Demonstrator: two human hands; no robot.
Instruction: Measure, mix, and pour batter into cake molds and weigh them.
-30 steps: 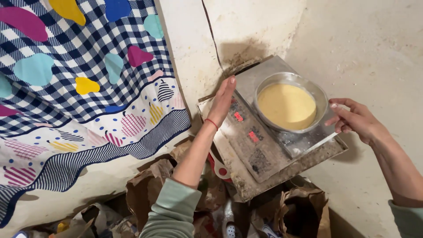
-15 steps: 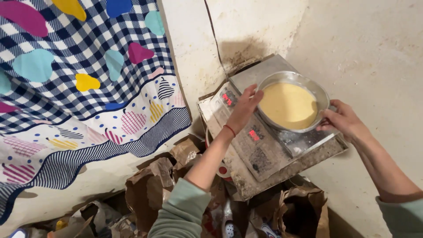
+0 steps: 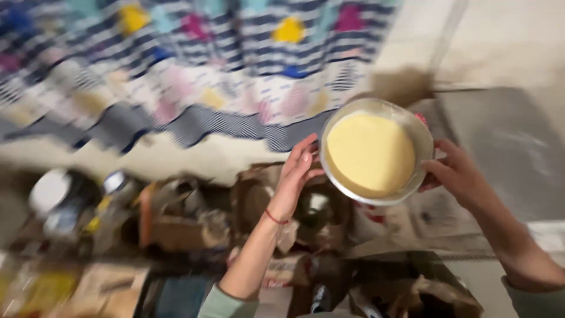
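A round metal bowl full of smooth pale-yellow batter is lifted in the air between both my hands. My left hand presses flat against the bowl's left rim, a red thread around its wrist. My right hand grips the right rim with curled fingers. The grey metal scale lies to the right, behind and below the bowl. The whole view is blurred by motion.
A checked and striped cloth with coloured shapes hangs along the top. Below the bowl lie crumpled brown paper bags, jars and tins and other clutter on the floor. A pale wall is at the upper right.
The bowl has come off the scale and moved left, carried by both hands. My left hand went from the scale's buttons to the bowl's rim. The camera swung left.
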